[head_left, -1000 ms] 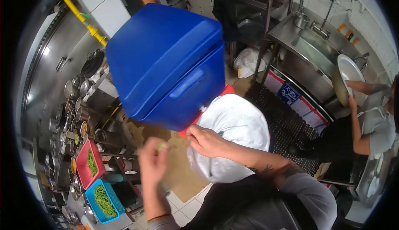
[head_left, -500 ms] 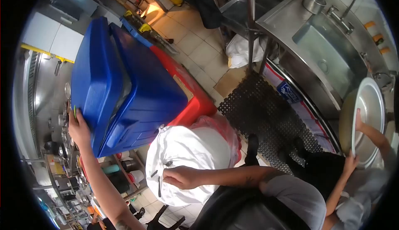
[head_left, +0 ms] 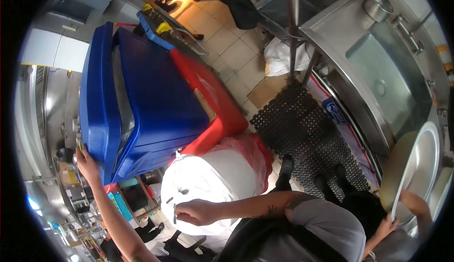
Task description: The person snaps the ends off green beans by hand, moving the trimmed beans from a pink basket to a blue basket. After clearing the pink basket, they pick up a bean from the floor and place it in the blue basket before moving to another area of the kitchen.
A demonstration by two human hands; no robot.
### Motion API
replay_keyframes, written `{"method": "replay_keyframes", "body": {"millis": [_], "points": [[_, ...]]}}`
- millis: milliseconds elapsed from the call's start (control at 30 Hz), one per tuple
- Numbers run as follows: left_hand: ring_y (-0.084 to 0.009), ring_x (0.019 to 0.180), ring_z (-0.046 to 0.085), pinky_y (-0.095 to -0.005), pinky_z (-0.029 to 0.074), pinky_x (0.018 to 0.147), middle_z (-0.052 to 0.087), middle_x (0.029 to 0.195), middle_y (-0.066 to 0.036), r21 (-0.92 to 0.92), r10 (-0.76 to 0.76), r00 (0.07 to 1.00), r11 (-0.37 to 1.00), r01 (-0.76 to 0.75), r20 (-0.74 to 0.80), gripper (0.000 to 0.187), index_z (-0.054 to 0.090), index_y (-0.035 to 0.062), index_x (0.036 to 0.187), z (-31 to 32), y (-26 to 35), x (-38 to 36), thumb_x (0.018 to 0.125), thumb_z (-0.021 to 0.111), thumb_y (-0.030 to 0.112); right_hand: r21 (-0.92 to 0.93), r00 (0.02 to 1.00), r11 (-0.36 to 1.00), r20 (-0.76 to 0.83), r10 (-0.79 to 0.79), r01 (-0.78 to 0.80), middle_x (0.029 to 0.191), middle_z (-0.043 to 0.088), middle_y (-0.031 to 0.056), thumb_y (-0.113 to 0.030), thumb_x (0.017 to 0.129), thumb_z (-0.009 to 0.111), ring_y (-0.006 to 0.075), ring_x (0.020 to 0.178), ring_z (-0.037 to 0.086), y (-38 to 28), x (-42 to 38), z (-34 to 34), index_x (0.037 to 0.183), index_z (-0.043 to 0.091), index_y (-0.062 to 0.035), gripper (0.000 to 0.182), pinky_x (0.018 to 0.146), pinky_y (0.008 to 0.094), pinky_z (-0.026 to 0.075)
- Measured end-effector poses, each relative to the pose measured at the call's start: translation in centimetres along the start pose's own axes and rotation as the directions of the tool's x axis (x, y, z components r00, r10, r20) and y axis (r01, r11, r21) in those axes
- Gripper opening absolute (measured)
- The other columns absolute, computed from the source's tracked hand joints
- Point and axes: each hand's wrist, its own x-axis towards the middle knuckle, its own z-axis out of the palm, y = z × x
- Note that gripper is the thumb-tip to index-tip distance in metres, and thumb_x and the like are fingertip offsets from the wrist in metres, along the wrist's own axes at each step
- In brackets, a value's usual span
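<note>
A large blue cooler box (head_left: 161, 87) stands before me, with a grey strip visible between its body and its lid (head_left: 97, 101). My left hand (head_left: 88, 166) is closed over the lid's lower edge, with the fingertips partly hidden behind it. A small greenish thing shows by those fingers, too small to name. To the right of the lid, my right hand (head_left: 195, 212) makes a fist in front of a bulging white sack (head_left: 203, 179). Whatever that fist holds, if anything, is hidden. Dark marks lie on the sack beside it.
A red crate (head_left: 217, 91) supports the cooler's far side. Black perforated matting (head_left: 302, 139) covers the floor before a steel sink (head_left: 383, 82). At right, another person's hands (head_left: 385, 226) hold a large metal basin (head_left: 421, 167). Shelves with pots stand at lower left.
The view has shifted slightly, and the basin in the other person's hands sits lower in it. My left hand stays at the lid's edge, and my right hand remains a fist by the sack.
</note>
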Motion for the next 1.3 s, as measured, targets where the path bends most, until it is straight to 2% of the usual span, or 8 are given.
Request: {"method": "replay_keyframes", "body": {"millis": [333, 667, 800, 967, 1067, 1200, 1267, 1300], "points": [[-0.0420, 0.124, 0.057, -0.0422, 0.042, 0.105, 0.060, 0.131, -0.028, 0.053, -0.061, 0.997, 0.997, 0.059, 0.038, 0.057, 0.053, -0.0050, 0.138, -0.1, -0.6, 0.0, 0.103, 0.047, 0.040, 0.043, 0.988, 0.995, 0.132, 0.085, -0.091, 0.086, 0.065, 0.0182, -0.019, 0.097, 0.060, 0.0382, 0.086, 0.065, -0.7, -0.6, 1.0, 0.095, 0.059, -0.0007, 0.019, 0.074, 0.0462, 0.049], [-0.0480, 0.097, 0.063, -0.0492, 0.049, 0.082, 0.067, 0.103, -0.029, -0.049, 0.002, 1.000, 0.999, -0.003, -0.015, 0.040, 0.065, 0.0001, 0.116, -0.8, 2.5, -0.8, 0.103, 0.050, 0.035, -0.011, 0.968, 0.996, 0.232, 0.093, -0.093, 0.089, 0.064, 0.0166, -0.012, 0.097, 0.063, 0.0347, 0.086, 0.064, 0.9, -1.1, 3.3, 0.095, 0.057, -0.0012, 0.013, 0.074, 0.0424, 0.048], [-0.0404, 0.081, 0.065, -0.0459, 0.049, 0.074, 0.067, 0.087, -0.024, -0.109, 0.006, 0.997, 0.994, -0.015, -0.075, 0.040, 0.065, -0.0013, 0.108, -0.5, 3.0, -1.1, 0.102, 0.052, 0.036, -0.007, 0.958, 0.991, 0.255, 0.129, -0.132, 0.090, 0.064, 0.0171, -0.011, 0.098, 0.061, 0.0357, 0.087, 0.063, 1.9, -1.6, 5.9, 0.095, 0.055, -0.0002, 0.013, 0.076, 0.0422, 0.048], [-0.0106, 0.062, 0.042, -0.0306, 0.037, 0.056, 0.049, 0.065, -0.006, -0.422, 0.012, 0.999, 0.906, -0.031, -0.047, 0.029, 0.066, -0.0011, 0.099, -6.3, 4.3, -4.7, 0.102, 0.058, 0.026, -0.105, 0.927, 0.974, 0.301, 0.226, -0.203, 0.087, 0.063, 0.0154, -0.010, 0.099, 0.057, 0.0315, 0.080, 0.060, 2.5, -2.0, 10.8, 0.096, 0.053, -0.0004, 0.010, 0.072, 0.0398, 0.048], [-0.0102, 0.066, 0.039, -0.0286, 0.035, 0.059, 0.047, 0.069, -0.004, -0.548, 0.036, 0.981, 0.825, -0.138, -0.193, 0.023, 0.062, -0.0006, 0.092, -9.7, -0.2, -11.9, 0.102, 0.057, 0.020, -0.087, 0.879, 0.936, 0.323, 0.350, -0.340, 0.080, 0.064, 0.0148, -0.010, 0.098, 0.056, 0.0276, 0.074, 0.063, 2.7, -1.7, 15.1, 0.093, 0.056, 0.0004, 0.012, 0.069, 0.0376, 0.049], [-0.0088, 0.072, 0.050, -0.0276, 0.043, 0.065, 0.060, 0.080, 0.000, -0.821, -0.207, 0.960, 0.504, 0.268, 0.186, 0.013, 0.065, 0.0021, 0.095, -9.9, -10.2, -25.4, 0.098, 0.064, 0.015, -0.222, 0.766, 0.843, 0.352, 0.538, -0.491, 0.089, 0.070, 0.0102, -0.007, 0.097, 0.060, 0.0148, 0.075, 0.065, 6.4, -2.4, 21.3, 0.101, 0.062, 0.0015, 0.010, 0.066, 0.0316, 0.053], [-0.0076, 0.074, 0.050, -0.0267, 0.043, 0.066, 0.060, 0.081, 0.003, -0.751, -0.247, 0.916, 0.525, 0.401, 0.316, 0.017, 0.065, 0.0021, 0.095, -7.1, -17.2, -33.1, 0.097, 0.067, 0.019, -0.278, 0.677, 0.713, 0.229, 0.700, -0.644, 0.088, 0.071, 0.0085, -0.006, 0.095, 0.063, 0.0134, 0.076, 0.066, 10.0, -4.3, 23.9, 0.105, 0.067, 0.0012, 0.014, 0.069, 0.0302, 0.054], [-0.0075, 0.074, 0.050, -0.0264, 0.043, 0.066, 0.059, 0.079, 0.003, -0.740, -0.311, 0.854, 0.431, 0.517, 0.416, 0.018, 0.065, 0.0020, 0.094, -5.8, -20.1, -38.0, 0.097, 0.066, 0.019, -0.214, 0.770, 0.783, 0.157, 0.618, -0.585, 0.085, 0.071, 0.0065, -0.007, 0.094, 0.065, 0.0122, 0.074, 0.066, 11.4, -5.8, 25.3, 0.103, 0.068, 0.0021, 0.013, 0.069, 0.0288, 0.055]]}}
